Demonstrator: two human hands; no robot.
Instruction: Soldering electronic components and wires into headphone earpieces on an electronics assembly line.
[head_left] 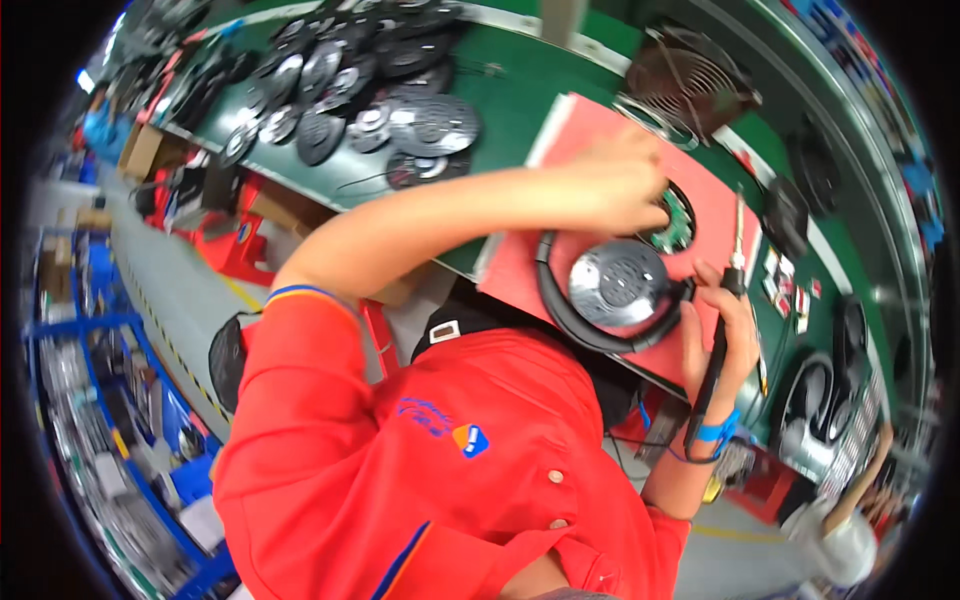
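My left hand (622, 190) has its fingers bent and closed at the edge of an open round ear cup. Inside that cup a green circuit board (676, 222) shows; what the fingertips pinch is hidden. My right hand (728, 335) is wrapped round the black handle of a soldering iron (735, 278), its metal tip pointing away from me. Just below the board lies the headphone's other ear cup (618, 283), silver and domed. Its black headband (572, 325) curves round the near side, by my right fingers. Everything rests on a pink mat (575, 130).
Many black and silver ear cups (430, 122) are heaped at the far left of the green bench (515, 70). A dark fan with a wire guard (690, 80) stands beyond the mat. Small packets (778, 280) and headphones (805, 395) lie to the right. Another person (842, 535) is at lower right.
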